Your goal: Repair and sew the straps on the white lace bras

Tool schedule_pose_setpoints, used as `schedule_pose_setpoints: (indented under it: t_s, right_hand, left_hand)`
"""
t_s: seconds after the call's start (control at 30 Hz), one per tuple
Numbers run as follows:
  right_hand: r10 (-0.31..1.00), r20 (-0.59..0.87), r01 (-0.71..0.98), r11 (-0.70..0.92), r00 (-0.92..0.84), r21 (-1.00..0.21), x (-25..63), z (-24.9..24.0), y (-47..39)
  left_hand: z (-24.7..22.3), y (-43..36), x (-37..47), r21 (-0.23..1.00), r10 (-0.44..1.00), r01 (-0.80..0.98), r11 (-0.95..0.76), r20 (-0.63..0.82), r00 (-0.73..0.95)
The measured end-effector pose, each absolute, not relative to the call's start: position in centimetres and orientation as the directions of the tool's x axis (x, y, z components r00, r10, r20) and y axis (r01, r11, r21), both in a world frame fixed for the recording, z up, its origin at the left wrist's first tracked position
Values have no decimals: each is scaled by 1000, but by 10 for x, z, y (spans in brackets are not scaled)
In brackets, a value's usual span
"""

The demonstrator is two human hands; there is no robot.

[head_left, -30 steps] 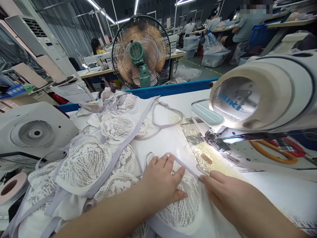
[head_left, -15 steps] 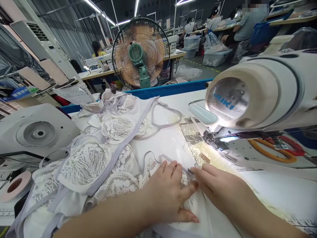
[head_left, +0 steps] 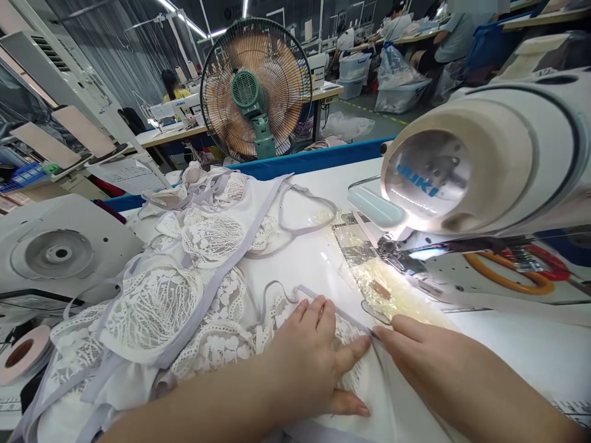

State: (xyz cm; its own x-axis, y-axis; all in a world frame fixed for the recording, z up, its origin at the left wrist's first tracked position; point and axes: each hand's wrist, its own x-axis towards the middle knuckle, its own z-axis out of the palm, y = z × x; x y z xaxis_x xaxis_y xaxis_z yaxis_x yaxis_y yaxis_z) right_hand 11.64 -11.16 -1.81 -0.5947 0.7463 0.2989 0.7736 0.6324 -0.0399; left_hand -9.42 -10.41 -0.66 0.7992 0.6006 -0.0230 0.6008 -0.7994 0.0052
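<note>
Left hand [head_left: 318,357] lies flat, fingers spread, on the white lace bra piece [head_left: 346,335] at the near table edge; right hand [head_left: 415,351] pinches its grey elastic strap [head_left: 332,306], just near of the JUKI sewing machine [head_left: 480,166]

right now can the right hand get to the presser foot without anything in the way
Probably yes. The right hand rests on the table with only the bare, lit machine bed between it and the presser foot; the sewing machine head hangs above that path, not across it.
</note>
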Motion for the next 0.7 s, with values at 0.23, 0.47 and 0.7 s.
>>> schedule_pose_setpoints:
  t_s: [0.23, 0.47, 0.7]
  right_hand:
    - [729, 386, 779, 626, -564, -44, 107, -18, -104]
    - [762, 331, 792, 607, -556, -65, 100, -23, -102]
    - [739, 335, 768, 637, -584, -69, 121, -21, -114]
  left_hand:
    - [-12, -104, -95, -1, 585, 586, -811, 28, 810]
    - [-15, -104, -96, -24, 581, 583, -812, 66, 811]
    - [-9, -104, -94, 0, 598, 598, -801, -16, 801]
